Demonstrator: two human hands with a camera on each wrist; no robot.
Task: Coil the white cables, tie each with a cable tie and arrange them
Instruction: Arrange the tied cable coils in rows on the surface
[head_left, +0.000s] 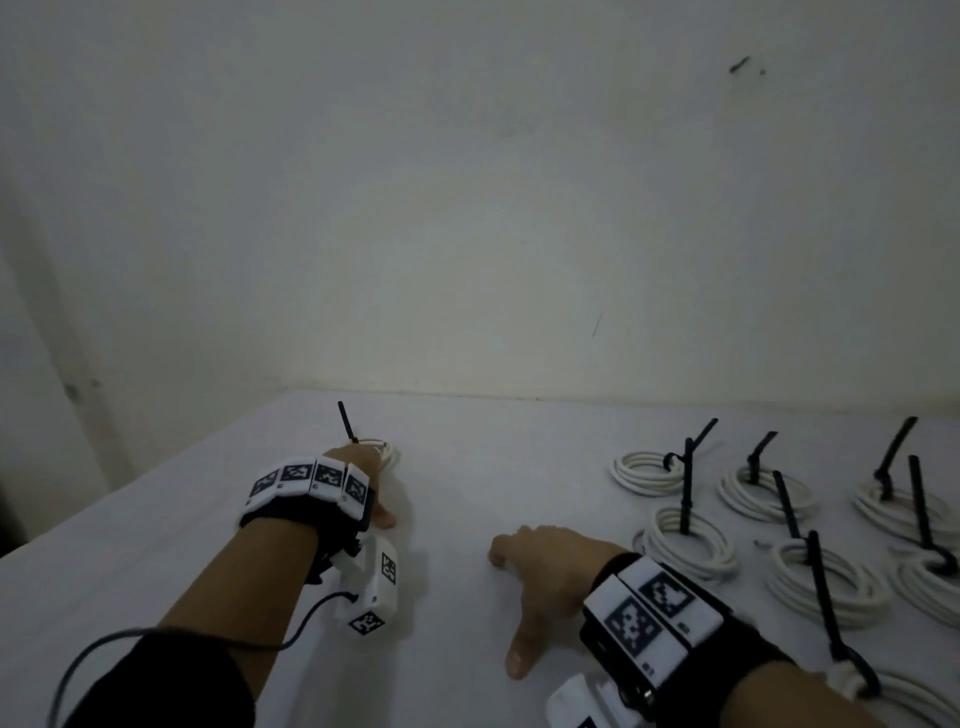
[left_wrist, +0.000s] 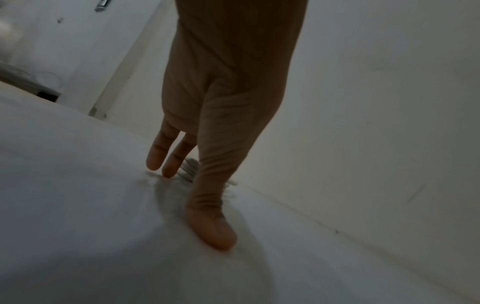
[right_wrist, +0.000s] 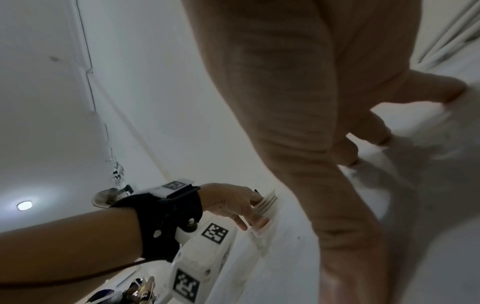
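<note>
Last coil going down at ten o'clock, tied batch waiting at three

I see the left hand (head_left: 363, 467) out at ten o'clock on the white table (head_left: 467, 467), its fingers (left_wrist: 166, 162) straight and resting on a small coiled white cable (head_left: 387, 449), with a black cable tie (head_left: 345, 422) standing up from it; whether any finger actually hooks the coil, I cannot tell. The right hand (head_left: 545, 577) sits at five o'clock, fingers spread on the cloth, holding nothing. The tied coils (head_left: 691, 543) lie grouped at three o'clock, well apart from this one. My worry: this coil sits near the table's far edge, so a push could slide it off, and a right wrist sweeping back could snag those upright tie tails and scatter the rows.
</note>
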